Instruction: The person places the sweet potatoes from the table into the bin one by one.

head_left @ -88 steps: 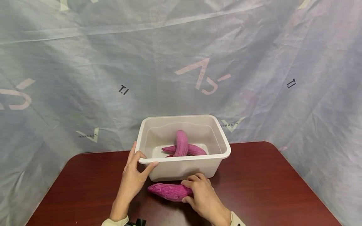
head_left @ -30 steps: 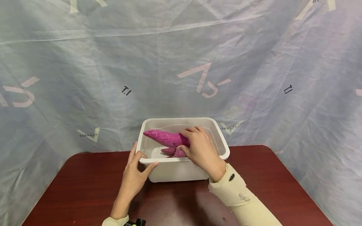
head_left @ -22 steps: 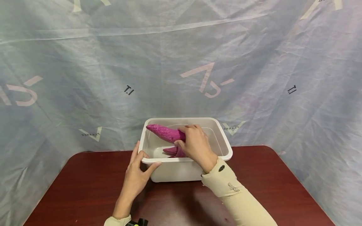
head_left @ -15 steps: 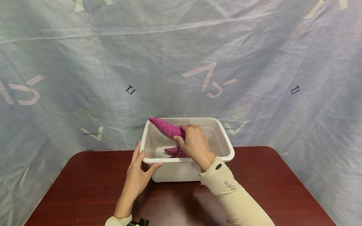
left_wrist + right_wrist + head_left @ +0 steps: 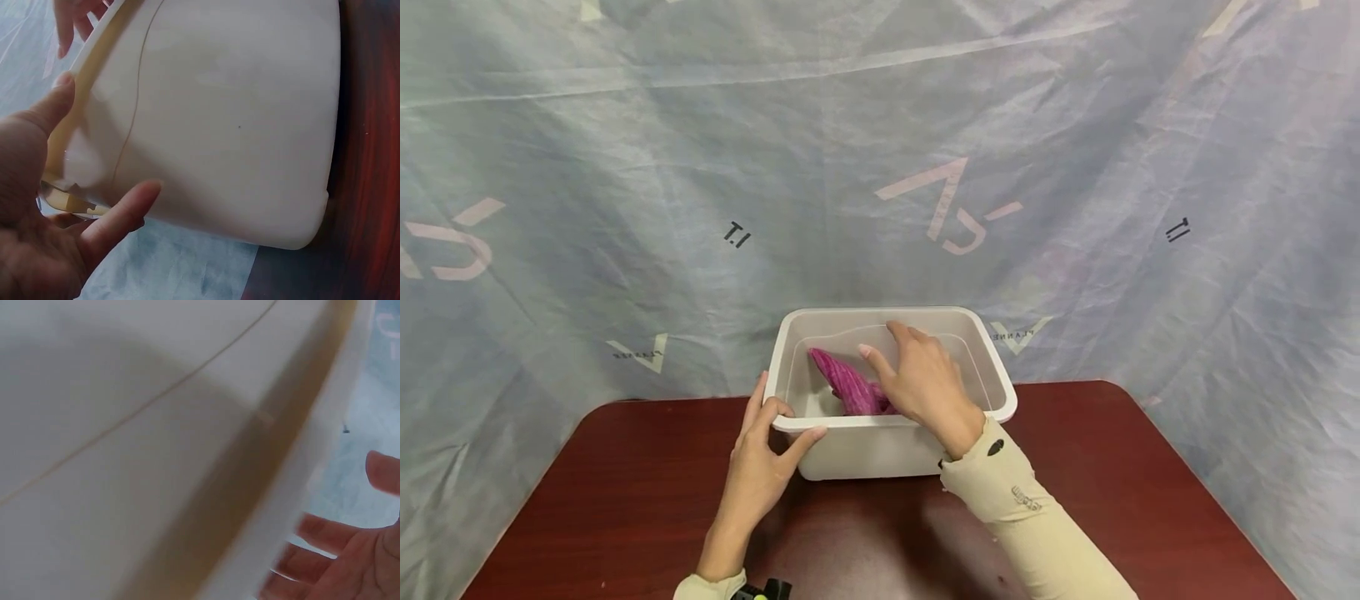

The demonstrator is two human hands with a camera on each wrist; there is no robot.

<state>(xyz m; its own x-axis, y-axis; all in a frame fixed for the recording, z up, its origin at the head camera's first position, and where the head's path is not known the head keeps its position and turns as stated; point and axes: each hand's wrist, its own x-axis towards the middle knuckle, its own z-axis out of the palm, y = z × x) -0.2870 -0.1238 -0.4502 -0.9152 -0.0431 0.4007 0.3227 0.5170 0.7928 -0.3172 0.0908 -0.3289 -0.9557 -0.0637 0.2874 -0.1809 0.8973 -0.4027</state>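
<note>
A white plastic bin [image 5: 880,450] stands on the table. At its front left corner my left hand [image 5: 762,471] grips the rim, thumb on the outer front wall and fingers at the side and over the edge. Inside lies a magenta, ridged purple sweet potato [image 5: 850,387], its pointed end up toward the back left. Part of another one shows just behind it, mostly hidden by my right hand [image 5: 925,379]. That hand hovers over the bin, thumb and fingers spread, holding nothing. The right wrist view catches the right hand [image 5: 350,562] beside the bin's rim [image 5: 294,481].
The bin stands at the back of a dark red wooden table [image 5: 647,492], close to a grey fabric backdrop [image 5: 820,208] that hangs behind and along the sides. My right forearm's cream sleeve [image 5: 1037,525] passes over the table's front right part.
My right hand has carried the sweet potato from the table in front up into the bin and let it go there. The left hand has kept its grip on the rim.
</note>
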